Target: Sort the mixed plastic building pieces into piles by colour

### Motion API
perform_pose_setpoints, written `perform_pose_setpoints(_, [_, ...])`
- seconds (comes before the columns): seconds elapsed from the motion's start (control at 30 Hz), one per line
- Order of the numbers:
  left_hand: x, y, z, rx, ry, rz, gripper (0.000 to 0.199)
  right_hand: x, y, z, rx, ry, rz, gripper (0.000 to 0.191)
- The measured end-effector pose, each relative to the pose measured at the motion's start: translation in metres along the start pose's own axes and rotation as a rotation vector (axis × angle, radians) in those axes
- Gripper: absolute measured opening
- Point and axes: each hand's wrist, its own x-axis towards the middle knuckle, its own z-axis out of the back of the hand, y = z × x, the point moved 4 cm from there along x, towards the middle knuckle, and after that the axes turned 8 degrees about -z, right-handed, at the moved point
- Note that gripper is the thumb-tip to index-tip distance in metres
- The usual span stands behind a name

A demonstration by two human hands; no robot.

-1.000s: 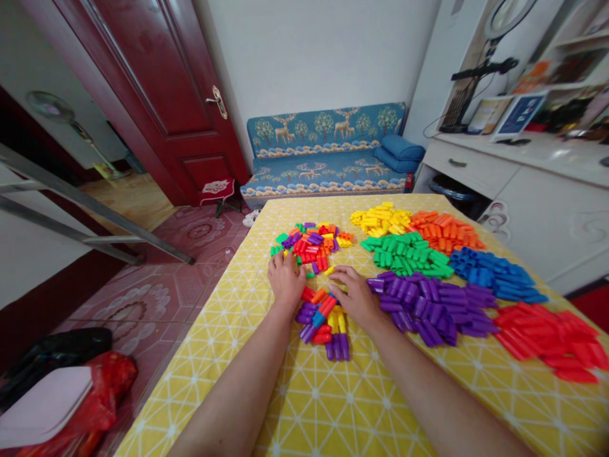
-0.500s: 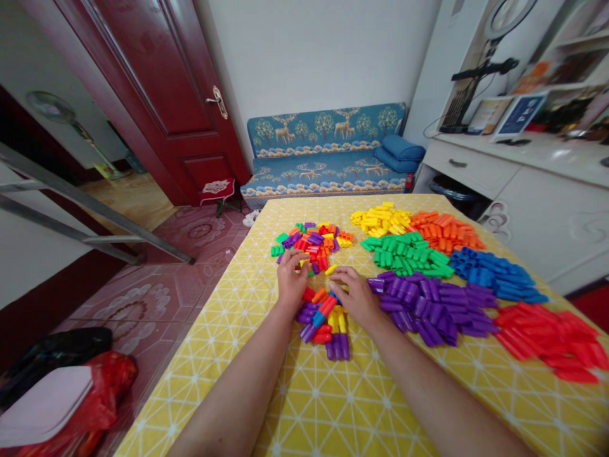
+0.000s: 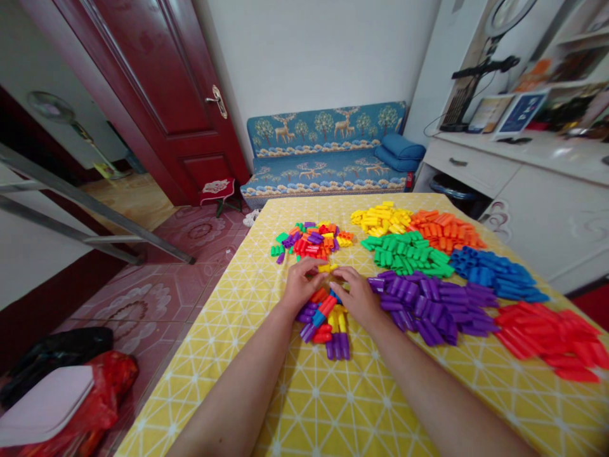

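My left hand [image 3: 301, 283] and my right hand [image 3: 356, 293] meet above the near part of the table, fingers closed in pinches. Between their fingertips is a small yellow plastic block [image 3: 326, 268]; another yellow piece touches it on the right, and the two seem end to end. Just below the hands lies a cluster of short tube-like blocks [image 3: 324, 311] in purple, red, blue, orange and yellow, partly covered by my fingers. Beyond my left hand sits a mixed-colour pile [image 3: 311, 240].
Right of my hands are sorted piles of purple [image 3: 428, 304], green [image 3: 409, 254], yellow [image 3: 383, 219], orange [image 3: 447, 231], blue [image 3: 495, 273] and red blocks [image 3: 552, 339]. They rest on a yellow patterned tablecloth [image 3: 352, 406]. A blue sofa [image 3: 328, 168] stands past the far edge.
My left hand has moved right and nearer from the mixed pile, bringing a yellow block against the one in my right hand. The right hand has hardly moved.
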Motion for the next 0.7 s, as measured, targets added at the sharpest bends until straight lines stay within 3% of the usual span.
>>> perform_pose_setpoints(0.5, [-0.0038,0.0055,-0.0056,-0.174,0.031,0.154,0.033,-0.0011,0.0035,0.0011,0.073,0.008,-0.043,0.028])
perform_pose_setpoints(0.7, [-0.0021,-0.0007,-0.0065,-0.177,0.086,0.119,0.026,-0.0024,0.0044,-0.0001,0.144,0.041,-0.064,0.044])
